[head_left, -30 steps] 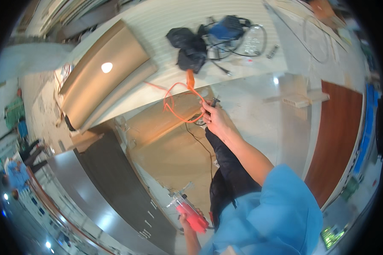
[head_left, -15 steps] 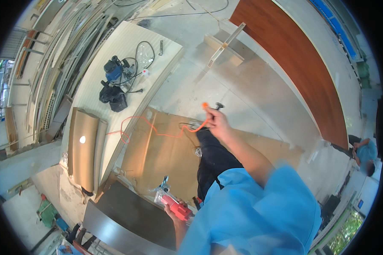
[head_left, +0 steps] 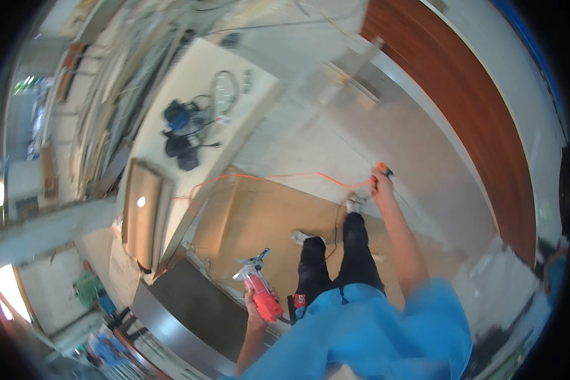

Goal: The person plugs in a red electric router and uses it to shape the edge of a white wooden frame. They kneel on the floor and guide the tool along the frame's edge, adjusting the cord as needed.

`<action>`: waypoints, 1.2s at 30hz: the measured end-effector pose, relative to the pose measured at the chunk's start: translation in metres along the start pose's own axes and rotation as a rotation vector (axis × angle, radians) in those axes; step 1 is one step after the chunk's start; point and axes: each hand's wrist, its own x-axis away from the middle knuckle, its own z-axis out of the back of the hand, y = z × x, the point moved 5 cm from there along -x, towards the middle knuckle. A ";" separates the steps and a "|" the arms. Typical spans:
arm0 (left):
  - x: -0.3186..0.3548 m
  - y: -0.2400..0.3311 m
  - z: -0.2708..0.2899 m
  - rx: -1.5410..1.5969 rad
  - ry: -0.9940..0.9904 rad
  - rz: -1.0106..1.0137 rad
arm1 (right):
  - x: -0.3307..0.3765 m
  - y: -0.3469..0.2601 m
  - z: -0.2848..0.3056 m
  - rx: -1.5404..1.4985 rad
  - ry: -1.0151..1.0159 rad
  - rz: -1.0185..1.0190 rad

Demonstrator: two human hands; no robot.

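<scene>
My left hand (head_left: 253, 307) is closed around the red body of a trim router (head_left: 263, 303), which has a clear base and a metal guide at its upper end. Out to the right, my right hand (head_left: 380, 185) grips the orange end (head_left: 382, 166) of an extension cord. A black plug (head_left: 388, 172) shows right against that orange end; blur hides whether they are joined. The thin orange cord (head_left: 285, 175) runs left from this hand to the pale bench. A dark cord (head_left: 335, 234) hangs down between my legs.
A blue router (head_left: 178, 117) with its cable rests on the pale bench (head_left: 244, 95), beside a brown roll (head_left: 147, 209). Cardboard (head_left: 259, 215) covers the floor under my feet. A long red-brown panel (head_left: 462, 95) stands to the right, and a dark curved sheet (head_left: 183, 316) lies at lower left.
My right hand has swung right and outward, drawing the orange cord straighter. Orange end and black plug now appear close together. The trim router has tilted more upright in my left hand; the view has shifted.
</scene>
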 end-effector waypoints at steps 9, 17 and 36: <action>-0.063 -0.069 -0.072 -0.415 0.011 0.105 | -0.174 -0.025 0.026 -0.111 -0.079 -0.078; -0.147 -0.109 -0.097 -0.346 0.041 0.181 | -0.225 0.087 0.042 0.334 -0.133 0.014; -0.221 -0.079 0.006 -0.388 0.167 0.505 | -0.195 0.133 -0.016 -0.381 -0.323 0.012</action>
